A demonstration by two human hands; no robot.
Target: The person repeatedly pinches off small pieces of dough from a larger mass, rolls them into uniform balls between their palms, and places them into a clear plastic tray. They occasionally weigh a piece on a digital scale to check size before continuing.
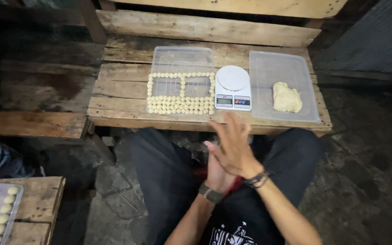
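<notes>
Neatly rowed dough balls [180,105] in tray [159,54]

White kitchen scale [232,87] on wooden bench [123,90]

Pale yellow dough balls [180,105] and dough lump [286,97] (both cream-toned), white scale [233,87], black trousers [169,181], brown wooden bench [123,90].

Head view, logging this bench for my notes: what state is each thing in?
Left tray: partly lined with dough balls.
Scale: pan empty, display lit.
Right tray: holds one dough lump.
Right hand: open, pressed flat on the left hand.
</notes>
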